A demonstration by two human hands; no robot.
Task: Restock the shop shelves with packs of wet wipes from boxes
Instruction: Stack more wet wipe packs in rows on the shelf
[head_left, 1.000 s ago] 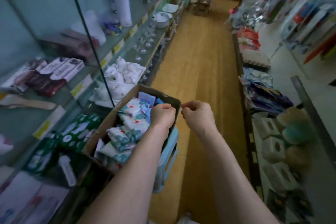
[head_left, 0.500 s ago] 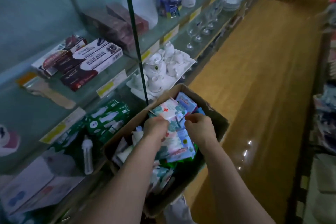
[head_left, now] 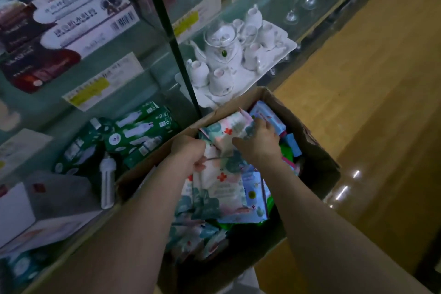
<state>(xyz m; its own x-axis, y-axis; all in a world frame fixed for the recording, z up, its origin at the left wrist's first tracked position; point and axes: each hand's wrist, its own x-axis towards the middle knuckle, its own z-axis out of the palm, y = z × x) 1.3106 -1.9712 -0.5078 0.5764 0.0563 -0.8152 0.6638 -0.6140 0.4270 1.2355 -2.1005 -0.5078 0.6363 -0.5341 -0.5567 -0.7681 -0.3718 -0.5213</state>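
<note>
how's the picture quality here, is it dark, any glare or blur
Head view: dim overall, and the cardboard box is nearly black inside at its near end. Head view: bright glare streaks on the wooden floor at right. Head view: wide-angle distortion slants the green shelf post. Head view: the wet wipe packs are soft low in the box, sharper by the left hand and right hand.

left hand (head_left: pixel 191 150): bare, and we're looking at the back of it, knuckles up, skin uncovered right to the wrist.
left forearm (head_left: pixel 133 234): bare the whole way, broadening as it runs off the bottom edge.
right hand (head_left: pixel 260 143): bare too, back of the hand and thumb on show.
right forearm (head_left: pixel 322 222): bare and smooth, widening toward the bottom right corner.
fine detail: dim light, nails too murky to tell.
</note>
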